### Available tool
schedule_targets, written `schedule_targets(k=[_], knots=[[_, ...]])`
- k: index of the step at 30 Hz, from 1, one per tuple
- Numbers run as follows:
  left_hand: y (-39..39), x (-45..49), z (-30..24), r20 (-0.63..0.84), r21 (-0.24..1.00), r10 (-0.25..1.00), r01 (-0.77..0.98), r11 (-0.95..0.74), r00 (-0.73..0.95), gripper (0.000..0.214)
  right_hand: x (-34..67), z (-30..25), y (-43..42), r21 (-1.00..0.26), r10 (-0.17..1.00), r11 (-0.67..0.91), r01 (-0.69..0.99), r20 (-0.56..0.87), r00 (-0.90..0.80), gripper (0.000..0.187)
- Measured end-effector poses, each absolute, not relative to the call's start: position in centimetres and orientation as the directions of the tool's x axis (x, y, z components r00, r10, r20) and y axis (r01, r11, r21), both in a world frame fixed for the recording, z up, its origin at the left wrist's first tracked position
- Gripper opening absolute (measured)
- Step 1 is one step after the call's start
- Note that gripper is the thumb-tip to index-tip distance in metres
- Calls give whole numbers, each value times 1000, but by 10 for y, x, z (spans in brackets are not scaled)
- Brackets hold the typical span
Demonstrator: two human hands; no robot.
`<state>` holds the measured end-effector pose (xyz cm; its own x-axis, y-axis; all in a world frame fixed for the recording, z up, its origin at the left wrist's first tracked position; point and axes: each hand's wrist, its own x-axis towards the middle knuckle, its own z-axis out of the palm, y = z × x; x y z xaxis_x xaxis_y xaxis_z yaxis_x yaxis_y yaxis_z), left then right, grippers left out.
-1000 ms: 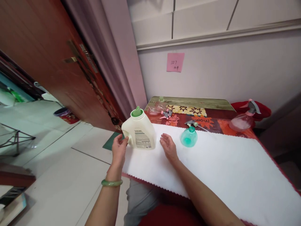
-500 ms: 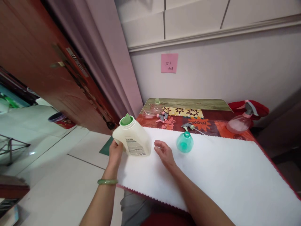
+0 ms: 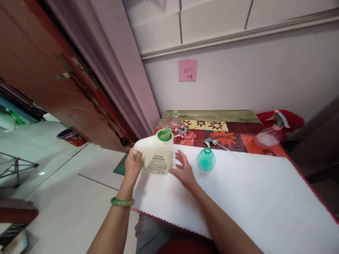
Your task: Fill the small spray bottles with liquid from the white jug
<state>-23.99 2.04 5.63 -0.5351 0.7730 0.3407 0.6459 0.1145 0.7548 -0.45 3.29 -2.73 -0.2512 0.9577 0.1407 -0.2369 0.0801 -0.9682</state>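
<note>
A cream detergent jug (image 3: 155, 154) with a green spout cap (image 3: 164, 134) is at the table's left edge. My left hand (image 3: 132, 165) is closed round its handle and tips it toward the right. My right hand (image 3: 182, 170) rests open on the white cloth (image 3: 238, 190), fingers spread, just right of the jug's base. A teal spray bottle body (image 3: 206, 159) without its head stands on the cloth a little further right. Its grey and green trigger head (image 3: 212, 142) lies behind it.
A pink spray bottle (image 3: 270, 135) stands at the back right by a red object (image 3: 291, 120). A clear bottle and a pink trigger head (image 3: 180, 130) lie at the back left. A door (image 3: 53, 70) and tiled floor (image 3: 66, 183) are to the left.
My left hand has tipped the jug from upright toward the right, so the spout cap now faces me. My right hand moved slightly closer to the jug.
</note>
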Motion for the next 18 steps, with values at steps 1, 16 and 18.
schedule_targets(k=[1, 16, 18], knots=[[21, -236, 61, 353, 734, 784, 671, 106, -510, 26, -3, -26, 33, -967, 954, 103, -235, 162, -252, 100], [14, -187, 88, 520, 588, 819, 797, -137, -243, 30, -1, -34, 39, -898, 981, -20, -440, 67, -182, 75], [13, -193, 81, 484, 703, 794, 703, -102, -368, 40, 0, -31, 40, -893, 981, -18, -450, 71, -181, 75]])
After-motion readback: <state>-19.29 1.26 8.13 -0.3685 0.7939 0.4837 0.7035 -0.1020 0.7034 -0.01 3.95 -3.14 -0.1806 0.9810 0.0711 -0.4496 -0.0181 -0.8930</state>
